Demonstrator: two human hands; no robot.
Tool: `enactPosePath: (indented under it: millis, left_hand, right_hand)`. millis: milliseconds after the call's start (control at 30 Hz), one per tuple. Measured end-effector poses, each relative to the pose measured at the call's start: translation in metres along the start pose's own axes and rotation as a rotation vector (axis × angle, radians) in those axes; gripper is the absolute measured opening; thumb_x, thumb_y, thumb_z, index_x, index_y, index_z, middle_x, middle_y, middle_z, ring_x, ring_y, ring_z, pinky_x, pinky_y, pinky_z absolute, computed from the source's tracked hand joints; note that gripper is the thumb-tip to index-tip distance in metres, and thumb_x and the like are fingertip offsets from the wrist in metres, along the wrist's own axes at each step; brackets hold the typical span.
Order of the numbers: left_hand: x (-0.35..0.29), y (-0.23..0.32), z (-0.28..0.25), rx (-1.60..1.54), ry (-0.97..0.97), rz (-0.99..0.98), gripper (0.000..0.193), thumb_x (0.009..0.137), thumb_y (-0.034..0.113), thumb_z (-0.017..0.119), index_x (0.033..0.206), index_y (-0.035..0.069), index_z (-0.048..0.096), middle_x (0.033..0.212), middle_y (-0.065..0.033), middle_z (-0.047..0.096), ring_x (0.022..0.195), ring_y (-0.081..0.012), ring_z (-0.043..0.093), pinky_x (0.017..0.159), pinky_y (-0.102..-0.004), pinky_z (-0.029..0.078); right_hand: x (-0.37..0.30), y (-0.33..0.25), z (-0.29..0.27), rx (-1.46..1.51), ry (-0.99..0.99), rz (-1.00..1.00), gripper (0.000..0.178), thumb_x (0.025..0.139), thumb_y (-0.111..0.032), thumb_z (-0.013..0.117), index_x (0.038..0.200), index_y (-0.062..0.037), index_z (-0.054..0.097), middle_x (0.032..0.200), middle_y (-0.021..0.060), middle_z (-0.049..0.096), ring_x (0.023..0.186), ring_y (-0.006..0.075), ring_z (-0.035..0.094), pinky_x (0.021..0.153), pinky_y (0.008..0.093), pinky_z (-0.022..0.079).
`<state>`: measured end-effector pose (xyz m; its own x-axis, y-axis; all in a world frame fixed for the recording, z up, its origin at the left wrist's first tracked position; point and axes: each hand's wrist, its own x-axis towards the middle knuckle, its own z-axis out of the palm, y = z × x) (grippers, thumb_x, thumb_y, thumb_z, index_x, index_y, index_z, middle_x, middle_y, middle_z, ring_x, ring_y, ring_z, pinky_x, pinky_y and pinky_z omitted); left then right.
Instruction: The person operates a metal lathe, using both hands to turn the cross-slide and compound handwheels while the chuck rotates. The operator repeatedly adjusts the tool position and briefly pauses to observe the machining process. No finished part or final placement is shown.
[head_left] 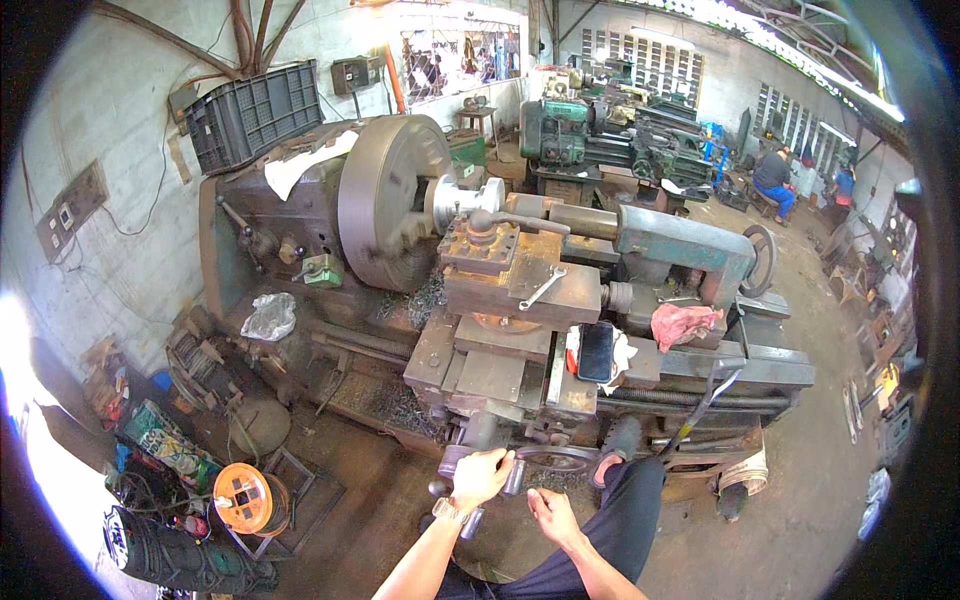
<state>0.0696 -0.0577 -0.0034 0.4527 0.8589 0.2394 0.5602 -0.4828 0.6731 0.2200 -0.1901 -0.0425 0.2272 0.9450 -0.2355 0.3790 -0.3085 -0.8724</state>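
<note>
Both forearms entered from below the lathe carriage (pixel 505 345). Left hand (pixel 480 474) gripped a handle of the carriage handwheel (pixel 545 458), fingers (pixel 492 462) curled tight around it, on the apron at the carriage's front. Right hand (pixel 553 512) hovered just below the handwheel, fingers spread loosely, touching nothing visible. Black phone (pixel 596 351) lay on a white cloth at the carriage's right edge; red rag (pixel 682 322) sat further right. Wrench (pixel 541 289) rested on the carriage's top, chuck (pixel 385 200) stood to its left. Judged risks: vibration could walk the phone or wrench off; the dangling wristwatch or rag could catch if the chuck turned. Whether the chuck was spinning could not be told. Workpiece at the chuck was partly hidden behind the tool post.
</note>
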Motion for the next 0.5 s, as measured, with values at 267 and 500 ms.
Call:
enactPosePath:
  millis: [267,500]
  left_hand:
    - [-0.004,0.000,0.003,0.033,0.030,0.032,0.035,0.100,0.033,0.059,0.075,0.008,0.060,0.070,-0.0157,0.066,0.063,-0.0385,0.066,0.057,-0.0482,0.050]
    - [-0.006,0.004,-0.001,0.048,-0.003,0.024,0.035,0.100,0.033,0.059,0.076,0.008,0.060,0.070,-0.0159,0.065,0.065,-0.0388,0.066,0.058,-0.0481,0.050]
  right_hand:
    - [-0.019,-0.025,-0.003,-0.002,0.067,-0.215,0.041,0.105,-0.028,0.054,0.075,0.0004,0.058,0.059,0.0144,0.055,0.050,0.0235,0.051,0.053,0.0406,0.042]
    - [-0.030,-0.045,-0.003,0.041,0.085,-0.189,0.041,0.105,-0.028,0.054,0.077,0.0006,0.058,0.058,0.0154,0.055,0.050,0.0228,0.053,0.052,0.0399,0.041]
